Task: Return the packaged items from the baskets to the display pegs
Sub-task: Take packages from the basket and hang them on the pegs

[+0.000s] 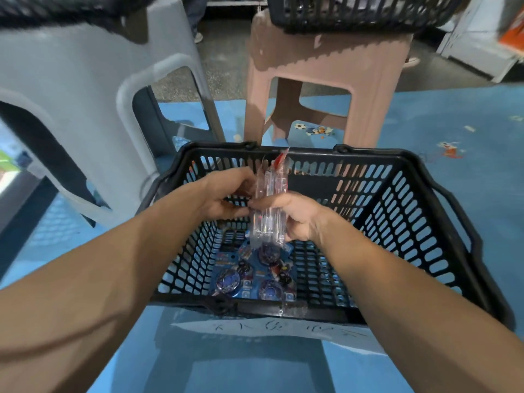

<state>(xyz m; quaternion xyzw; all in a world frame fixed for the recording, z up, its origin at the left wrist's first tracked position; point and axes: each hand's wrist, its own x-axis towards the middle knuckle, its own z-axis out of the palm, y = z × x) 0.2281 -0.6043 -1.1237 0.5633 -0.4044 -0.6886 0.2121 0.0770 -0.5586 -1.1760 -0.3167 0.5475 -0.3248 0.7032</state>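
A black plastic basket [402, 222] stands on a blue stool in front of me. Both my hands are over it, holding a stack of clear blister packages [269, 202] edge-on and upright. My left hand [226, 197] grips the stack from the left, and my right hand [295, 217] grips it from the right with the thumb across the front. On the basket's floor lies a blue carded package [255, 273] with round spinning-top toys under clear bubbles.
A grey stool [85, 109] stands at the left and a pink stool [326, 80] behind the basket, carrying a second dark basket [354, 12]. A paper label [283, 330] with handwriting is on the blue stool. The floor is blue with cartoon prints.
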